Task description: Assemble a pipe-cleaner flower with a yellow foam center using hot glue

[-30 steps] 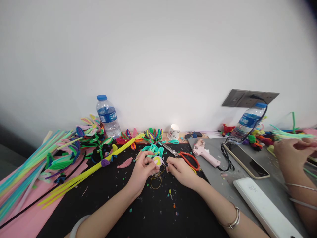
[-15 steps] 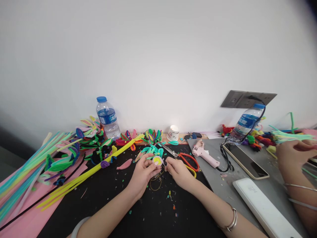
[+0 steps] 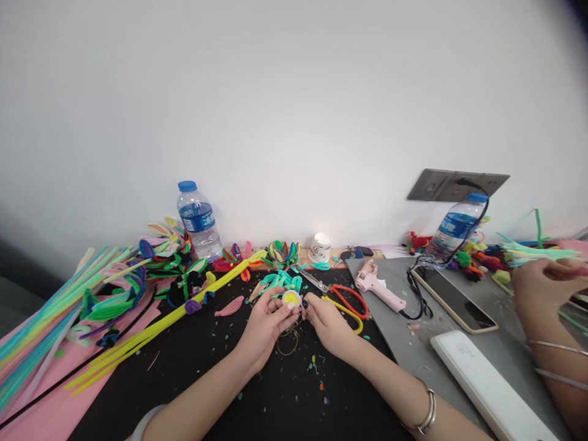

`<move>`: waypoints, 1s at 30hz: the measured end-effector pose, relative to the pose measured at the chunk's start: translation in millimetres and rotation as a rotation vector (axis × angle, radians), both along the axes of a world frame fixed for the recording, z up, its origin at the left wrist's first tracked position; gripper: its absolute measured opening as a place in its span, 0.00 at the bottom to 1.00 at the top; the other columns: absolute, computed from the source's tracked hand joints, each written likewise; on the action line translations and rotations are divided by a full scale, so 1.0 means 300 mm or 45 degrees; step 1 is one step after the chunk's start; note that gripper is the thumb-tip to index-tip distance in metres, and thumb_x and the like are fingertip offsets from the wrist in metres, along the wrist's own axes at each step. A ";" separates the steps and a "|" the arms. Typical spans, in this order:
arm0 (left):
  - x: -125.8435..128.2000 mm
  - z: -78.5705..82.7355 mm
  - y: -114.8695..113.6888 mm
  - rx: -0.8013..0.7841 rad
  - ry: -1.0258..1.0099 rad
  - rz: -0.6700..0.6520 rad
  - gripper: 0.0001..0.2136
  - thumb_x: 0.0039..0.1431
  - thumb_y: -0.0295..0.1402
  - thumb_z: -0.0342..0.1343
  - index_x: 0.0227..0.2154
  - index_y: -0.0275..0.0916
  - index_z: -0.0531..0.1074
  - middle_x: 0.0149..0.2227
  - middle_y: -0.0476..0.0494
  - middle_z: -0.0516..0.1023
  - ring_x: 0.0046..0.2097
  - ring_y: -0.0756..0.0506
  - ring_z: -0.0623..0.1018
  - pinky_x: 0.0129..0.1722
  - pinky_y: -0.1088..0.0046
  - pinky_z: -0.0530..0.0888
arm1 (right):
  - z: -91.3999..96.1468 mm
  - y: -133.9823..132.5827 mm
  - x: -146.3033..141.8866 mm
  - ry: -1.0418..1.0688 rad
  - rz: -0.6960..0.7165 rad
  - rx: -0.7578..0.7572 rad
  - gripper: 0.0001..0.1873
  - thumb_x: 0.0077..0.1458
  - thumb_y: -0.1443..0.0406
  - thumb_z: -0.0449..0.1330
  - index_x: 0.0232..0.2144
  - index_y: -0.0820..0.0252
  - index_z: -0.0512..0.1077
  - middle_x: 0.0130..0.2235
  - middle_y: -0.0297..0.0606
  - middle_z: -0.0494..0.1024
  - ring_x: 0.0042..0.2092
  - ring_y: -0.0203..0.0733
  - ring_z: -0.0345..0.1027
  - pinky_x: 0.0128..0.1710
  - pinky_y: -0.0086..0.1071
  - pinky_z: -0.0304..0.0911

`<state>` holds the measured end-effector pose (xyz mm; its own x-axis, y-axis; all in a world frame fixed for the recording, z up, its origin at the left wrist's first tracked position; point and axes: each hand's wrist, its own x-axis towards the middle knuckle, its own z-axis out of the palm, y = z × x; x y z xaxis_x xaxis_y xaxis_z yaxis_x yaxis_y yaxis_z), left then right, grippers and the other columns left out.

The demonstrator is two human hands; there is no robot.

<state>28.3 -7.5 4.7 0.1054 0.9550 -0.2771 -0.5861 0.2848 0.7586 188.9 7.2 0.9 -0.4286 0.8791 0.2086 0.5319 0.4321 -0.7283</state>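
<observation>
Yellow-centred disc (image 3: 290, 297) pinched in left hand (image 3: 265, 316), partly covered; right hand (image 3: 328, 318) beside, cannot tell if holding anything.

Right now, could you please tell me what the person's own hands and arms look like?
The left hand and right hand are ungloved. A shiny silver-coloured bangle circles the right forearm, which shows no sleeve. A pale band crosses the left forearm near the picture's bottom edge; whether bangle or cuff is unclear.
</observation>
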 end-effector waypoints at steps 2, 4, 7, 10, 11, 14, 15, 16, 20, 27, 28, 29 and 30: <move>0.001 0.002 -0.001 -0.003 0.007 0.001 0.22 0.40 0.29 0.71 0.38 0.38 0.68 0.28 0.49 0.78 0.33 0.49 0.80 0.38 0.73 0.78 | -0.002 -0.002 -0.001 0.009 -0.004 -0.034 0.13 0.62 0.69 0.43 0.25 0.55 0.50 0.22 0.27 0.58 0.23 0.34 0.53 0.25 0.27 0.49; 0.001 0.004 -0.002 -0.008 0.021 -0.003 0.21 0.40 0.28 0.71 0.38 0.38 0.68 0.28 0.49 0.78 0.33 0.49 0.80 0.38 0.74 0.78 | -0.004 -0.006 -0.002 0.027 -0.001 -0.065 0.13 0.63 0.68 0.42 0.25 0.55 0.51 0.22 0.27 0.58 0.23 0.34 0.53 0.24 0.27 0.49; 0.002 0.004 -0.002 -0.012 0.044 -0.016 0.20 0.42 0.28 0.70 0.38 0.38 0.68 0.28 0.49 0.78 0.34 0.48 0.81 0.37 0.74 0.78 | -0.006 -0.009 -0.006 0.064 -0.005 -0.081 0.13 0.63 0.68 0.42 0.25 0.56 0.51 0.22 0.27 0.59 0.24 0.34 0.54 0.25 0.27 0.50; 0.000 0.000 -0.002 -0.020 0.078 -0.028 0.20 0.42 0.29 0.70 0.38 0.38 0.68 0.27 0.50 0.77 0.33 0.49 0.81 0.34 0.76 0.78 | -0.010 -0.011 -0.009 0.099 -0.025 -0.075 0.13 0.63 0.68 0.42 0.24 0.55 0.51 0.23 0.28 0.60 0.24 0.34 0.55 0.25 0.28 0.51; -0.002 -0.002 -0.002 -0.020 0.088 -0.034 0.21 0.42 0.29 0.70 0.38 0.38 0.68 0.26 0.51 0.77 0.31 0.49 0.80 0.33 0.76 0.77 | -0.012 -0.011 -0.010 0.107 -0.030 -0.067 0.13 0.63 0.67 0.42 0.24 0.55 0.51 0.23 0.28 0.60 0.24 0.34 0.55 0.25 0.28 0.51; -0.006 -0.007 -0.004 -0.004 0.104 -0.065 0.22 0.41 0.31 0.70 0.39 0.38 0.68 0.25 0.52 0.76 0.29 0.50 0.79 0.30 0.77 0.77 | -0.014 -0.013 -0.011 0.132 -0.044 -0.041 0.14 0.64 0.65 0.42 0.25 0.56 0.53 0.23 0.28 0.60 0.24 0.35 0.55 0.25 0.28 0.50; -0.007 -0.009 -0.004 0.003 0.107 -0.076 0.22 0.42 0.31 0.70 0.39 0.38 0.68 0.25 0.52 0.76 0.28 0.51 0.79 0.30 0.78 0.76 | -0.015 -0.014 -0.012 0.145 -0.048 -0.038 0.14 0.64 0.65 0.42 0.25 0.56 0.53 0.23 0.28 0.60 0.24 0.35 0.55 0.25 0.28 0.50; -0.008 -0.010 -0.005 0.008 0.110 -0.084 0.22 0.42 0.31 0.70 0.40 0.38 0.68 0.26 0.52 0.76 0.28 0.51 0.79 0.30 0.78 0.76 | -0.015 -0.015 -0.012 0.160 -0.052 -0.038 0.14 0.64 0.64 0.42 0.25 0.56 0.53 0.23 0.28 0.60 0.24 0.34 0.54 0.25 0.28 0.50; -0.008 -0.007 -0.007 0.016 0.123 -0.108 0.22 0.41 0.32 0.71 0.40 0.37 0.69 0.25 0.52 0.76 0.28 0.51 0.78 0.30 0.78 0.75 | -0.022 -0.021 -0.016 0.251 -0.054 -0.075 0.15 0.65 0.63 0.42 0.25 0.56 0.54 0.22 0.28 0.60 0.23 0.34 0.53 0.23 0.28 0.50; -0.004 0.007 -0.008 0.013 0.146 -0.136 0.22 0.39 0.33 0.71 0.39 0.37 0.70 0.24 0.53 0.76 0.27 0.52 0.77 0.29 0.79 0.74 | -0.030 -0.030 -0.026 0.367 -0.047 -0.172 0.13 0.64 0.63 0.42 0.26 0.56 0.53 0.22 0.28 0.58 0.22 0.33 0.50 0.20 0.26 0.48; -0.004 0.007 -0.009 0.013 0.147 -0.137 0.23 0.39 0.33 0.71 0.39 0.37 0.69 0.24 0.53 0.76 0.27 0.52 0.77 0.29 0.79 0.74 | -0.030 -0.030 -0.027 0.366 -0.051 -0.174 0.13 0.64 0.63 0.42 0.26 0.56 0.53 0.22 0.28 0.58 0.23 0.33 0.50 0.20 0.26 0.48; -0.004 0.007 -0.009 0.014 0.146 -0.139 0.23 0.39 0.33 0.71 0.39 0.37 0.69 0.24 0.53 0.76 0.27 0.52 0.77 0.29 0.79 0.74 | -0.030 -0.031 -0.028 0.361 -0.053 -0.174 0.13 0.64 0.63 0.43 0.26 0.56 0.53 0.22 0.28 0.58 0.23 0.33 0.50 0.20 0.26 0.49; -0.004 0.006 -0.009 0.015 0.145 -0.139 0.23 0.38 0.33 0.71 0.39 0.37 0.69 0.24 0.53 0.76 0.27 0.52 0.77 0.29 0.79 0.74 | -0.031 -0.031 -0.028 0.355 -0.054 -0.173 0.13 0.64 0.62 0.43 0.26 0.56 0.53 0.22 0.28 0.59 0.23 0.33 0.51 0.20 0.26 0.49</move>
<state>27.1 -10.2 6.6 0.1771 0.9429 -0.2822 -0.4620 0.3328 0.8221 180.4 -2.1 -8.4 -0.3335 0.9229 0.1925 0.3191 0.3026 -0.8981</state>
